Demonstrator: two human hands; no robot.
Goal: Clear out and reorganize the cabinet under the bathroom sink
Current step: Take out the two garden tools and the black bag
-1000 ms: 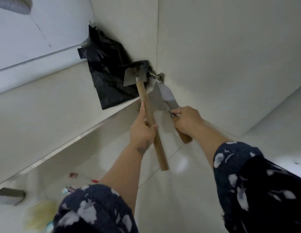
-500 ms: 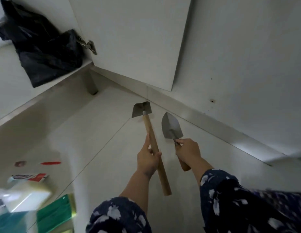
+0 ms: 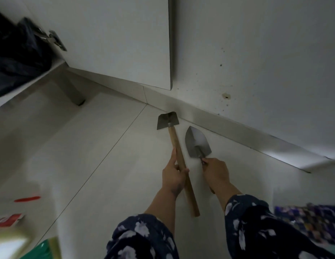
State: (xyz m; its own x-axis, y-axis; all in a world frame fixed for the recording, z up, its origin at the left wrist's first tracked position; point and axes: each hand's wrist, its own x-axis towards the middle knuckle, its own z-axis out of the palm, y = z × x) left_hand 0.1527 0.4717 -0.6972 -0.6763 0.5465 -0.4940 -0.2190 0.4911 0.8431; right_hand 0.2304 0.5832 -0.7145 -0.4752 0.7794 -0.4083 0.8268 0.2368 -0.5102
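Note:
My left hand grips the long wooden handle of a small hoe, whose flat metal head points at the skirting. My right hand grips the handle of a pointed metal trowel; that handle is mostly hidden by my fingers. Both tools hang low over the pale floor tiles, side by side, near the wall. The open cabinet door stands above them, with the cabinet shelf at the left.
A black plastic bag sits on the shelf at the far left. Near the bottom left, the floor holds a red stick, a red and white packet and a green item. A patterned cloth lies at right.
Both hands have carried the hoe and trowel out of the cabinet, down and right toward the floor by the wall. The black bag has slid to the frame's left edge.

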